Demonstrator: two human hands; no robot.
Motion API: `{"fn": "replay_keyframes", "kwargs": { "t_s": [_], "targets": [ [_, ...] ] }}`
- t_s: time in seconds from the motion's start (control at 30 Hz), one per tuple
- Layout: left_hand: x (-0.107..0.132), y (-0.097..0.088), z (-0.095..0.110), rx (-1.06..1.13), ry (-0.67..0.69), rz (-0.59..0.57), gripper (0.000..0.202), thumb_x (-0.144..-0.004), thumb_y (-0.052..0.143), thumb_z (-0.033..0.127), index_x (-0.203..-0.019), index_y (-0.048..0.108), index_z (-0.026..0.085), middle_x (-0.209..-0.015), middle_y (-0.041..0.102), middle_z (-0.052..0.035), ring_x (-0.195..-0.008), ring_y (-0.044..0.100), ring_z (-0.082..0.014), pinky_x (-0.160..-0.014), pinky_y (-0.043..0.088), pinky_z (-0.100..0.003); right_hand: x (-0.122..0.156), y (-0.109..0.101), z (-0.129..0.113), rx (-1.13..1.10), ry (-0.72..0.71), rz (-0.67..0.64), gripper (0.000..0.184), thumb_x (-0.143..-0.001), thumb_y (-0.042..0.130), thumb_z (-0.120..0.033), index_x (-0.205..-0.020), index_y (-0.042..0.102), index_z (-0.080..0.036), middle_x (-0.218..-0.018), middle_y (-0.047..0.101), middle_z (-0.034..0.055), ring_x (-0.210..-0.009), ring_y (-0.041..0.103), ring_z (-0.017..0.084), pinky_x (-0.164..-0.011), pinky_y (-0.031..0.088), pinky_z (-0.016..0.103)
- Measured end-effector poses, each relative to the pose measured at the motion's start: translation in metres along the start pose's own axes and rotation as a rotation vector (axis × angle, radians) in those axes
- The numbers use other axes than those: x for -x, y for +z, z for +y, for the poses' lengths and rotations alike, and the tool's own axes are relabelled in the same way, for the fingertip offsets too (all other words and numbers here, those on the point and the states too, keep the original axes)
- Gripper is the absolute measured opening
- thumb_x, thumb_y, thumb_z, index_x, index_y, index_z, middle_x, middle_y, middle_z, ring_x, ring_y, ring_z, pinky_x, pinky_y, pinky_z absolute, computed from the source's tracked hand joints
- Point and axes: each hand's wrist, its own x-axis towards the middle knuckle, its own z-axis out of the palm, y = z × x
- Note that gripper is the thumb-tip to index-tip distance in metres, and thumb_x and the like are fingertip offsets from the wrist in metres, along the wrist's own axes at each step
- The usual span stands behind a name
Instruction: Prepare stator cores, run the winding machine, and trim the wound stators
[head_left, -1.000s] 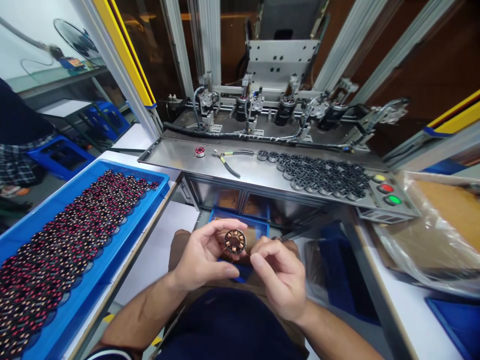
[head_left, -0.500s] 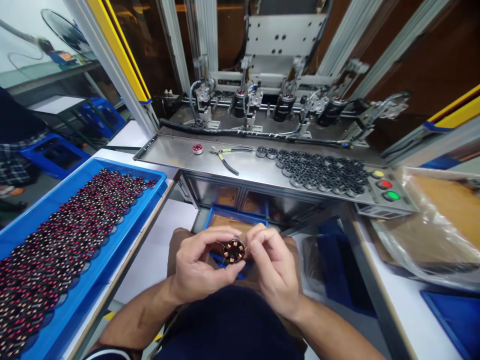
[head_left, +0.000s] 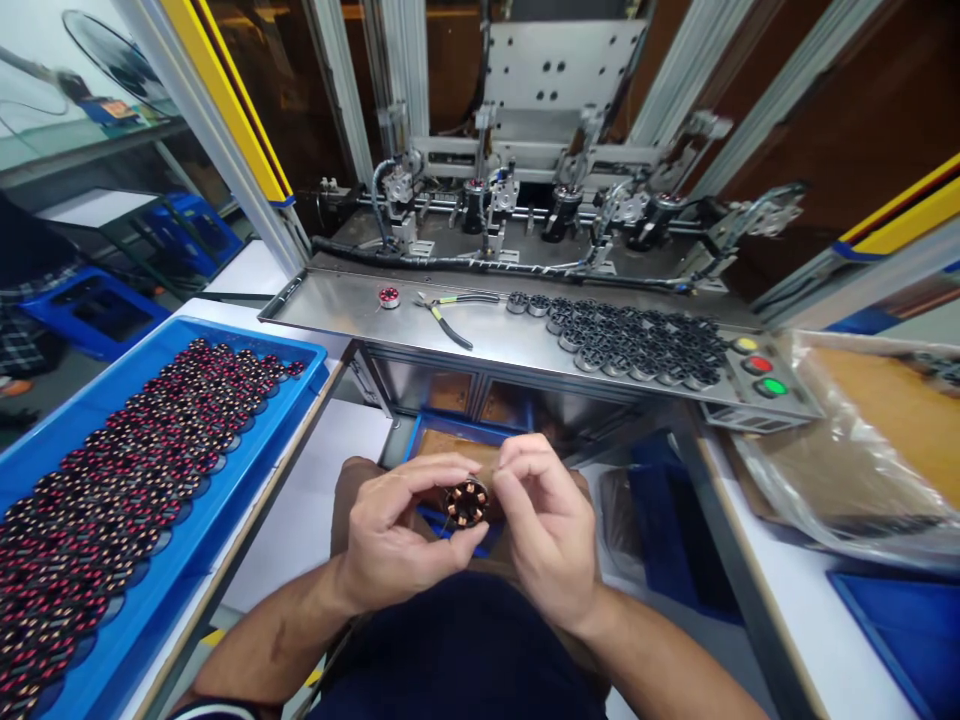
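My left hand (head_left: 405, 530) grips a small round motor stator (head_left: 466, 503) between thumb and fingers, above my lap. Copper windings on a black core face up at me, and a pale metal rim shows at the edge. At the stator's right side, my right hand (head_left: 549, 530) is closed in a pinch. A thin wire from the stator seems to run into those fingertips, though it is barely visible. On the metal ledge ahead lie a red-topped stator (head_left: 389, 298) and open wire cutters (head_left: 450, 318), both apart from my hands.
Left stands a blue tray (head_left: 319, 362) of wound stators. Many black stators (head_left: 637, 340) crowd the ledge's right part beside a button box (head_left: 765, 375). Behind is a winding machine (head_left: 562, 210) between yellow-edged posts. A plastic-lined box (head_left: 862, 430) sits at right.
My right fingertips have shifted slightly up at the stator's right side. The left hand keeps its hold on the stator. The whole view has moved a little.
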Motion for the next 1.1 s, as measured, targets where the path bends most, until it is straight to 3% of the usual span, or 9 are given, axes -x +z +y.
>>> {"fn": "replay_keyframes", "kwargs": {
  "t_s": [0.1, 0.2, 0.27, 0.37, 0.5, 0.67, 0.8, 0.93, 1.1],
  "targets": [
    [0.0, 0.001, 0.0, 0.066, -0.024, 0.003, 0.055, -0.061, 0.079, 0.001, -0.111, 0.067, 0.019, -0.105, 0.074, -0.0101, -0.098, 0.07, -0.0239, -0.084, 0.06, -0.033, 0.0, 0.004, 0.002, -0.115, 0.118, 0.032, 0.016, -0.095, 0.054, -0.024, -0.079, 0.054, -0.02, -0.082, 0.047, 0.0012, -0.073, 0.046, 0.014, -0.067, 0.041, 0.027],
    [-0.002, -0.001, 0.002, 0.161, -0.079, 0.007, 0.054, -0.063, 0.079, 0.0, -0.112, 0.067, 0.019, -0.107, 0.074, -0.0099, -0.1, 0.07, -0.0223, -0.085, 0.06, -0.03, 0.002, 0.003, 0.007, -0.247, 0.122, 0.018, 0.01, -0.091, 0.062, -0.028, -0.087, 0.057, -0.021, -0.086, 0.05, 0.0014, -0.076, 0.049, 0.014, -0.069, 0.043, 0.026],
    [-0.005, -0.002, 0.005, 0.201, -0.131, 0.022, 0.05, -0.064, 0.079, 0.001, -0.109, 0.067, 0.018, -0.107, 0.074, -0.0105, -0.098, 0.071, -0.0221, -0.084, 0.06, -0.03, 0.005, 0.001, 0.01, -0.291, 0.113, -0.034, 0.016, -0.085, 0.069, -0.031, -0.093, 0.059, -0.022, -0.088, 0.051, 0.0016, -0.078, 0.051, 0.014, -0.07, 0.045, 0.027],
    [-0.007, -0.003, 0.008, 0.215, -0.185, 0.049, 0.044, -0.065, 0.08, 0.004, -0.105, 0.068, 0.017, -0.103, 0.075, -0.0111, -0.095, 0.072, -0.0225, -0.083, 0.061, -0.032, 0.009, -0.003, 0.011, -0.241, 0.076, -0.112, 0.009, -0.086, 0.068, -0.028, -0.088, 0.063, -0.021, -0.082, 0.054, 0.002, -0.077, 0.054, 0.016, -0.069, 0.046, 0.029],
    [-0.007, -0.002, 0.008, 0.261, -0.211, 0.027, 0.047, -0.065, 0.08, 0.002, -0.107, 0.068, 0.019, -0.106, 0.075, -0.0092, -0.096, 0.072, -0.0209, -0.084, 0.06, -0.03, 0.012, -0.004, 0.008, -0.122, -0.001, -0.026, 0.009, -0.089, 0.063, -0.021, -0.081, 0.063, -0.02, -0.077, 0.057, 0.0026, -0.073, 0.055, 0.016, -0.065, 0.044, 0.029],
    [-0.006, -0.002, 0.009, 0.257, -0.194, 0.017, 0.051, -0.063, 0.077, -0.003, -0.108, 0.068, 0.02, -0.106, 0.074, -0.0079, -0.095, 0.072, -0.0199, -0.084, 0.06, -0.027, 0.01, -0.003, 0.004, -0.159, 0.063, -0.036, 0.006, -0.088, 0.065, -0.024, -0.085, 0.064, -0.02, -0.077, 0.056, 0.0023, -0.072, 0.055, 0.016, -0.064, 0.046, 0.029],
    [-0.006, -0.002, 0.01, 0.232, -0.167, -0.005, 0.055, -0.062, 0.076, -0.004, -0.11, 0.068, 0.02, -0.105, 0.075, -0.0068, -0.095, 0.072, -0.0194, -0.084, 0.06, -0.025, 0.007, -0.006, 0.003, -0.101, -0.043, -0.097, 0.008, -0.09, 0.062, -0.019, -0.084, 0.066, -0.02, -0.076, 0.059, 0.0027, -0.073, 0.056, 0.016, -0.066, 0.045, 0.03],
    [-0.006, -0.001, 0.01, 0.231, -0.164, 0.007, 0.054, -0.06, 0.076, -0.003, -0.108, 0.069, 0.02, -0.103, 0.075, -0.0073, -0.092, 0.073, -0.0201, -0.079, 0.061, -0.025, 0.007, -0.009, 0.001, -0.029, -0.098, -0.059, 0.011, -0.089, 0.06, -0.013, -0.082, 0.065, -0.02, -0.074, 0.059, 0.0026, -0.07, 0.057, 0.017, -0.064, 0.045, 0.031],
    [-0.009, -0.004, 0.011, 0.359, -0.256, -0.036, 0.051, -0.062, 0.075, -0.001, -0.108, 0.069, 0.019, -0.099, 0.076, -0.008, -0.087, 0.073, -0.0188, -0.078, 0.06, -0.025, 0.002, -0.016, -0.001, 0.031, -0.22, -0.159, 0.023, -0.085, 0.058, -0.004, -0.098, 0.067, -0.02, -0.082, 0.062, 0.0051, -0.076, 0.059, 0.018, -0.066, 0.048, 0.032]
  ]
}}
